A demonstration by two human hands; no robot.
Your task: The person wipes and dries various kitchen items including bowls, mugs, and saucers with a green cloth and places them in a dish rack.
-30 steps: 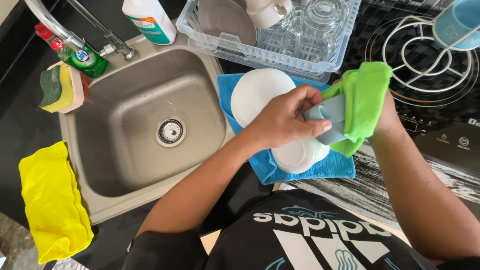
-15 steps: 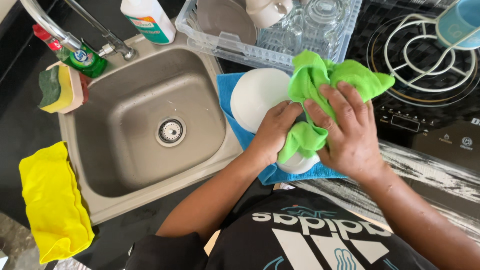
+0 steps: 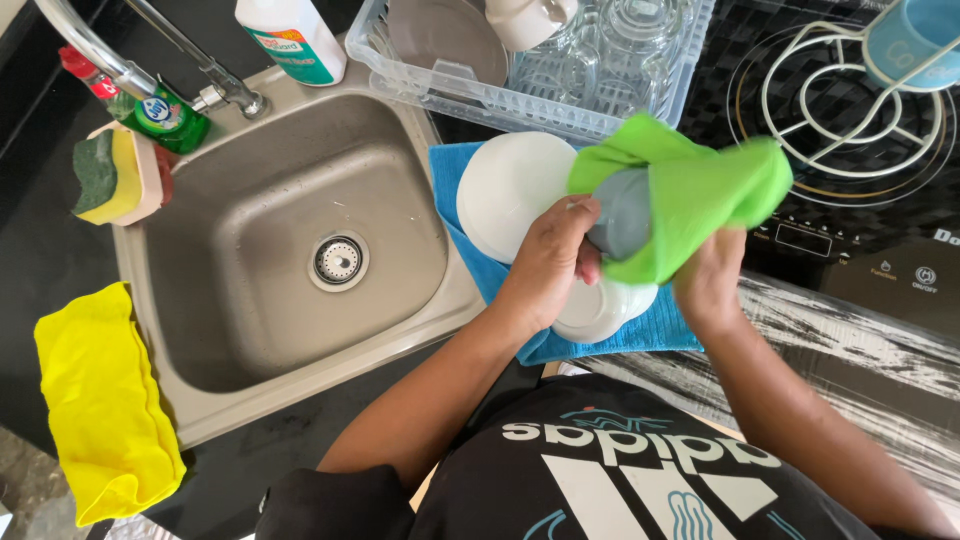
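Grey cup, held above the white bowls on the blue mat, is mid-drying: the left hand clasps it while the right hand grips the green cloth wrapped over it. Turning it would likely expose undried parts.

Bright, even daylight fills the view and colours are vivid. The steel sink, left of the left hand, shows soft sheen without harsh glare. Shadows under the arms are short and soft. Focus is sharp; straight lines bow slightly toward the edges.
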